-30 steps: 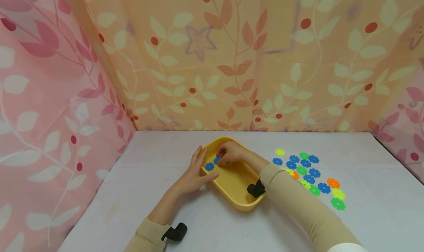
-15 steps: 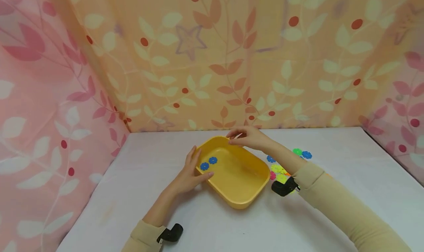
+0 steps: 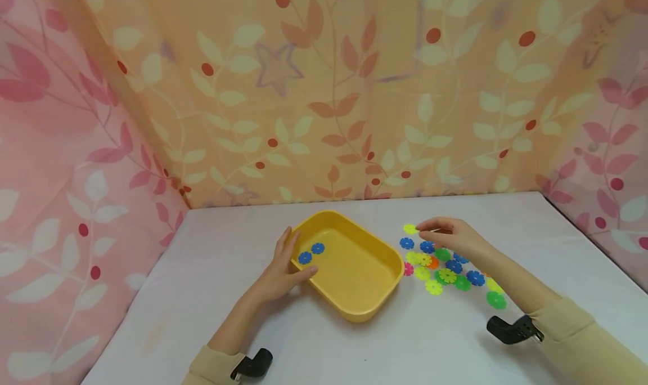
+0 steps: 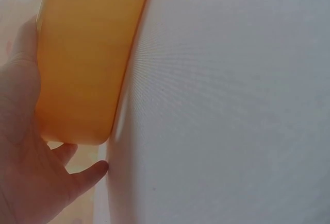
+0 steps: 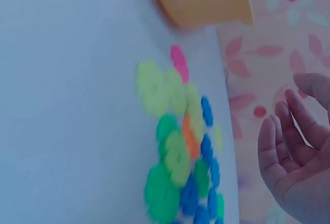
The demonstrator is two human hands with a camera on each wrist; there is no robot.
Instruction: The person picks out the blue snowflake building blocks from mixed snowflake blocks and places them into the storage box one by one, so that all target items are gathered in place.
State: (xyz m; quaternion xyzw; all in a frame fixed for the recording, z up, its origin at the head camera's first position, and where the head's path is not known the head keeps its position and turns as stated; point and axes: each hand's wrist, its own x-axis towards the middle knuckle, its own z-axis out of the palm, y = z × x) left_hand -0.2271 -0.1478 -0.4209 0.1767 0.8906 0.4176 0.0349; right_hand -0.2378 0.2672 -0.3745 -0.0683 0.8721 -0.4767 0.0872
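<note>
A yellow plastic tub (image 3: pixel 354 278) sits at an angle on the white-covered table. Two blue snowflake building discs (image 3: pixel 305 258) lie inside, near its left corner. My left hand (image 3: pixel 275 278) holds that corner, thumb over the near rim and fingers along the outside. In the left wrist view, the tub's side (image 4: pixel 87 64) fills the space beside the thumb. My right hand (image 3: pixel 450 234) hovers over the far side of a loose spread of coloured snowflake discs (image 3: pixel 448 276), fingers loosely bent. The right wrist view shows nothing in this hand (image 5: pixel 299 152).
The discs right of the tub are blue, green, yellow, orange and pink, some overlapping. One yellow disc (image 3: pixel 410 228) lies at the far end. Floral curtains (image 3: pixel 324 92) stand behind and beside the table. A black camera (image 3: pixel 511 328) is strapped to each wrist.
My right hand has come out of the tub and moved right to above the discs, leaving two blue ones inside. My left hand stays at the tub's corner. The head view has shifted slightly.
</note>
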